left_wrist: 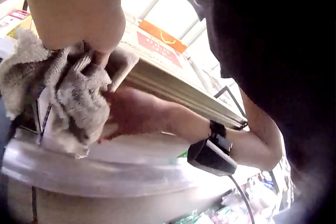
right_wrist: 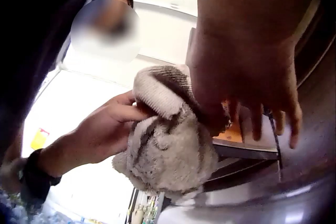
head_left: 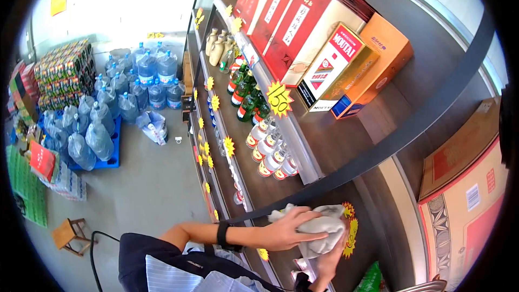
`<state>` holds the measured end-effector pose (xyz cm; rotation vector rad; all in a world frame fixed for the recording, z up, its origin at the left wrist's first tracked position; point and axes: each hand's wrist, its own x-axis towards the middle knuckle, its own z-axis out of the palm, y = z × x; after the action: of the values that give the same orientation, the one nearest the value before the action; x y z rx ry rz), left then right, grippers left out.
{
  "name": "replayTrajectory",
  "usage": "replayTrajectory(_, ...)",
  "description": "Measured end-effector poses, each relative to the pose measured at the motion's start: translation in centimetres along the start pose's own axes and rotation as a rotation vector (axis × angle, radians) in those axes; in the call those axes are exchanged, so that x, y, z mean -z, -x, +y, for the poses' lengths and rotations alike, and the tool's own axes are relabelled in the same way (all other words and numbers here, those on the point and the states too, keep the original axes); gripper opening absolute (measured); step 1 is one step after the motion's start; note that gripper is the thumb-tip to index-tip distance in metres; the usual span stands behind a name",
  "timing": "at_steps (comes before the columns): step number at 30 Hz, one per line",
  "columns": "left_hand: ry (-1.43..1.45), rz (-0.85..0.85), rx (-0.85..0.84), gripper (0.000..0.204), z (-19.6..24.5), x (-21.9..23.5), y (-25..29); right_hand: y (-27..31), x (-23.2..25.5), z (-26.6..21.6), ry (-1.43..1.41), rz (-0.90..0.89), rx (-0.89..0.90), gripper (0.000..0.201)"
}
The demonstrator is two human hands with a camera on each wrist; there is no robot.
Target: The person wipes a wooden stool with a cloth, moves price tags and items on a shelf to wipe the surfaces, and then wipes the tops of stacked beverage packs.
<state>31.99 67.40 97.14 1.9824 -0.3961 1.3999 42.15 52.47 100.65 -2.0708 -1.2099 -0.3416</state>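
Note:
A crumpled grey towel is bunched over the dark shelf in the head view. My left hand, with a black band at its wrist, grips it from the left, fingers bent over the folds. My right hand is at its other side. In the right wrist view, the right hand has its fingers extended downward and spread, its thumb side against the towel. The left hand holds the opposite side there. In the left wrist view, the left hand covers the top of the towel.
Small liquor bottles and green bottles stand along the shelf. Red gift boxes and a Moutai box are above, behind a price tag. A dark shelf post crosses nearby. Water jugs and a wooden stool occupy the floor.

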Motion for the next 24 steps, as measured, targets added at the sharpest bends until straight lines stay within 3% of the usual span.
replayTrajectory(2,-0.135,-0.141,-0.078,0.060,-0.3,-2.0,-1.4,-0.3,2.1,-0.1,-0.210,-0.166,-0.326,0.055)
replayTrajectory(3,-0.138,-0.129,-0.080,0.060,-0.3,-2.9,-2.3,0.6,2.4,2.7,-0.217,-0.200,-0.330,0.059)
replayTrajectory(4,-0.227,-0.090,-0.109,0.057,-0.3,-3.6,-3.3,0.2,2.9,1.9,-0.205,-0.282,-0.376,0.056)
replayTrajectory(6,-0.490,-0.030,-0.084,0.049,-1.7,-7.2,-4.7,2.2,2.6,8.0,0.443,-0.527,-0.059,0.051)
replayTrajectory(8,-0.676,-0.038,0.070,0.041,-4.4,-10.8,-3.5,2.5,2.6,6.2,0.433,-0.539,-0.367,0.049)
replayTrajectory(9,-0.687,-0.028,0.069,0.041,-5.3,-10.7,-3.3,2.7,2.2,6.2,0.434,-0.538,-0.352,0.049)
replayTrajectory(11,-0.617,-0.435,0.219,0.036,-5.9,-10.3,-3.2,3.5,2.1,6.9,0.446,-0.490,-0.452,0.052)
replayTrajectory(12,-0.617,-0.424,0.214,0.036,-6.1,-10.2,-3.1,3.7,2.0,7.5,0.454,-0.483,-0.445,0.052)
replayTrajectory(15,-0.329,-0.608,0.218,0.035,-5.1,-8.5,-2.3,4.1,1.6,8.2,0.480,-0.502,-0.550,0.055)
replayTrajectory(20,-0.228,-0.497,0.187,0.036,-2.7,-5.6,0.2,4.8,1.5,9.3,0.503,-0.444,-0.419,0.059)
replayTrajectory(22,-0.069,-0.246,0.050,0.039,-2.7,-4.5,0.6,5.1,1.6,9.6,0.495,-0.285,-0.318,0.059)
replayTrajectory(24,0.072,-0.317,0.087,0.039,-2.2,-1.9,1.1,4.9,1.9,8.7,0.496,-0.232,-0.225,0.057)
